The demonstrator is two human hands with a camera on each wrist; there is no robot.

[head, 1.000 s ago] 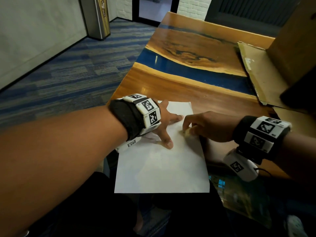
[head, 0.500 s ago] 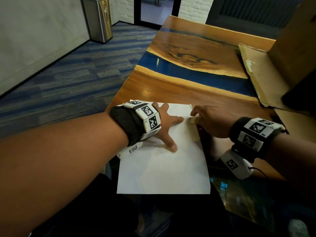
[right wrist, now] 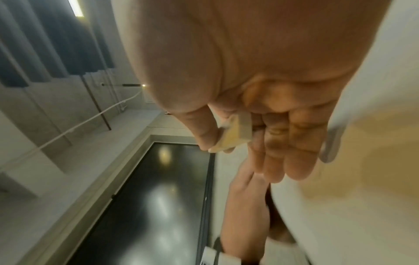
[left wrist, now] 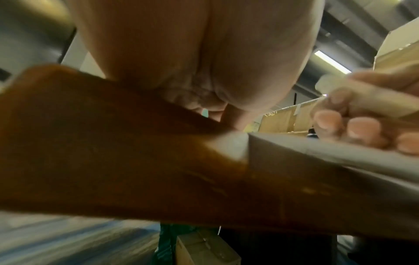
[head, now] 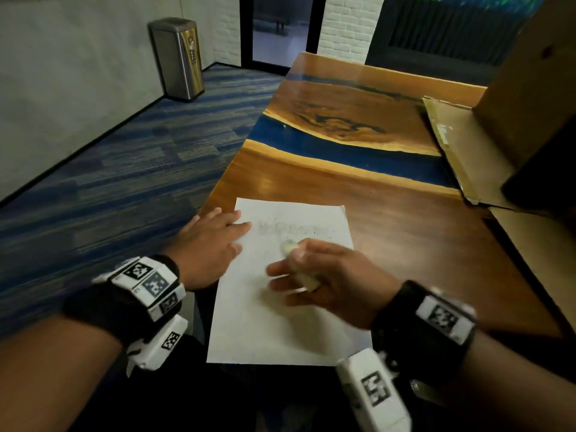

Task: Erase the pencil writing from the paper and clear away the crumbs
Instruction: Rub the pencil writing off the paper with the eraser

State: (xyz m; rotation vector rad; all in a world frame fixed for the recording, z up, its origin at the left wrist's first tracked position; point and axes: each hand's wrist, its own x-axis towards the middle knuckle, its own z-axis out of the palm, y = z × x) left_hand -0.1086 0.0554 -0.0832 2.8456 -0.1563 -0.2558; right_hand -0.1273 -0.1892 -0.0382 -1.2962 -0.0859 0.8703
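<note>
A white sheet of paper (head: 290,319) lies at the near edge of the wooden table (head: 389,207), with faint pencil writing (head: 290,229) across its upper part. My left hand (head: 212,241) lies flat at the sheet's upper left corner, fingers straight, fingertips on the paper. My right hand (head: 314,269) hovers over the middle of the sheet just below the writing and pinches a pale eraser (head: 290,246), whose tip points at the writing. The eraser (right wrist: 233,132) shows between thumb and fingers in the right wrist view, and the eraser (left wrist: 353,95) also appears at the right of the left wrist view.
An opened cardboard box (head: 511,120) with its flaps spread stands on the table's right side. The table's left edge (head: 218,185) drops to blue carpet just beside my left hand. A steel bin (head: 177,57) stands far off by the wall.
My left hand has slid off the middle of the sheet to its upper left corner, uncovering the writing. My right hand with the eraser has moved from the sheet's right edge to its middle.
</note>
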